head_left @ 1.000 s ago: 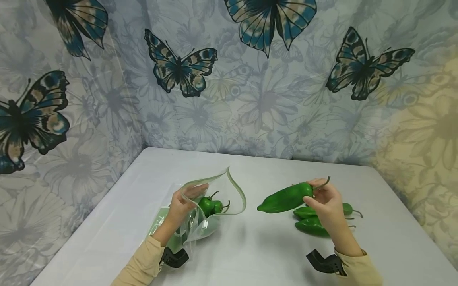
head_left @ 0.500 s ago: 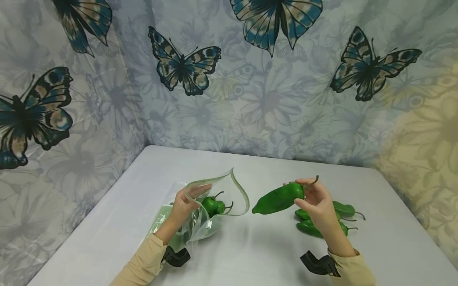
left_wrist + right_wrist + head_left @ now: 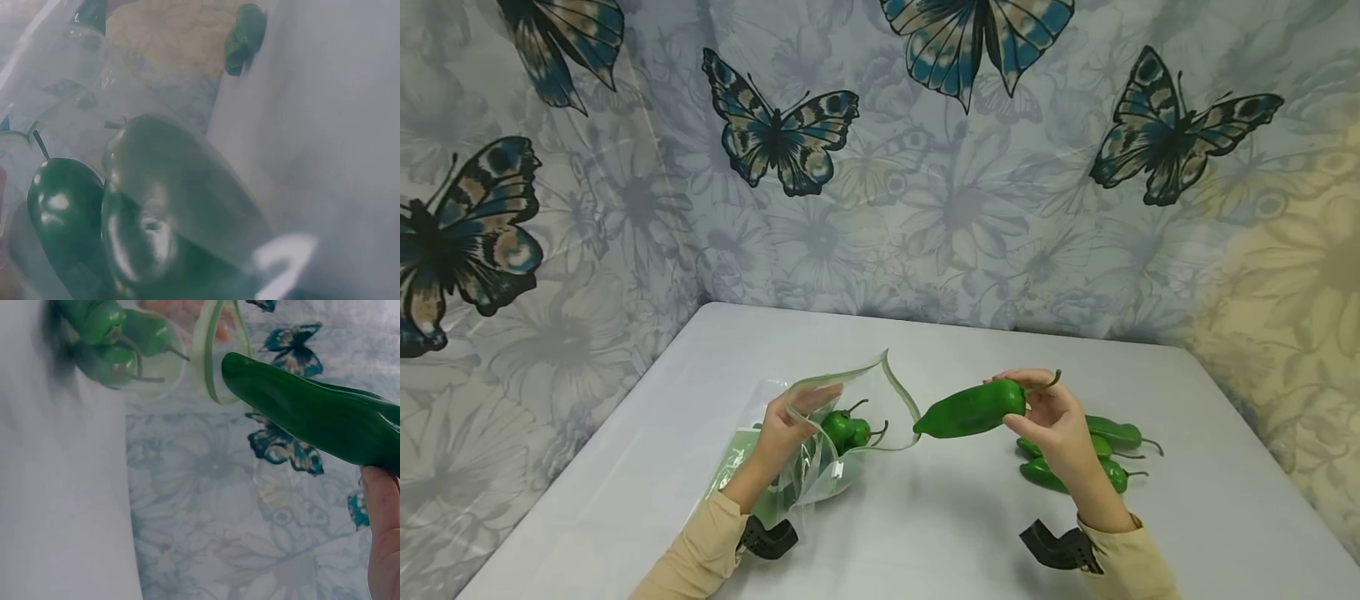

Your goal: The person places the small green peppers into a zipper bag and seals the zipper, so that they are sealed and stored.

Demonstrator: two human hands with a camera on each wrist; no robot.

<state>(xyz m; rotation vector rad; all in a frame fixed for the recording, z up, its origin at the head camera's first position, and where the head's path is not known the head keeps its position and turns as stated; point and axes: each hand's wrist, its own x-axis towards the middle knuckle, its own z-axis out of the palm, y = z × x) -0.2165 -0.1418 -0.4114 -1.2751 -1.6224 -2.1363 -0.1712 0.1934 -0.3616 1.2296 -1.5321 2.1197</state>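
My left hand holds a clear zip-top bag around its side, its green-edged mouth spread wide and facing right. Inside lie several green peppers, stems toward the mouth; in the left wrist view a large pepper shows through the plastic. My right hand pinches a long green pepper near its stem end, thumb in front and fingers behind. Held above the table, that pepper points left, its tip overlapping the bag's right rim in the head view. The right wrist view has the tip at the rim.
Several more green peppers lie on the white table behind and beside my right forearm. Flat green-and-clear packaging lies under my left forearm. A butterfly-patterned cloth wall stands beyond the table.
My right hand has moved left with the pepper, bringing its tip to the bag's mouth. More of the peppers on the table now shows. The left hand and bag stay almost in place.
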